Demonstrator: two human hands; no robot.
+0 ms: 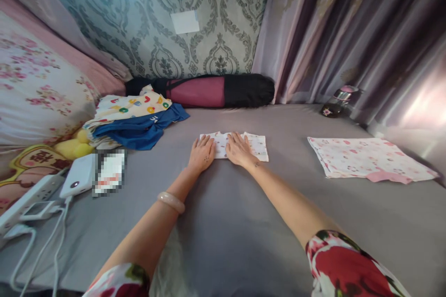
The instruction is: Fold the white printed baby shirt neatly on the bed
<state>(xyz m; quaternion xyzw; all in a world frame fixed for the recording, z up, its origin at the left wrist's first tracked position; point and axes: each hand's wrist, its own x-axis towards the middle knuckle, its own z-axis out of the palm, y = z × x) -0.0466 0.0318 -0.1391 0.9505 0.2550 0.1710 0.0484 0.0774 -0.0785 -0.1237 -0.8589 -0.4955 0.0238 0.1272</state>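
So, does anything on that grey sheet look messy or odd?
Nothing looks spilled or damaged. The blue garment at the left lies rumpled, whereas the patterned cloth under the left hand and right hand lies fairly flat. Oddest is the small white item beside the white device: it appears pixelated, so I cannot tell what it is.

Behind the far edge of the grey sheet [376, 222] stands a pale wall [218, 4] with dark scroll patterns and a white panel [185, 22]. Purple curtains [299, 37] hang in folds by the far right corner; flowered fabric [38, 83] rises along the left edge. Light brightens the curtains' right side.
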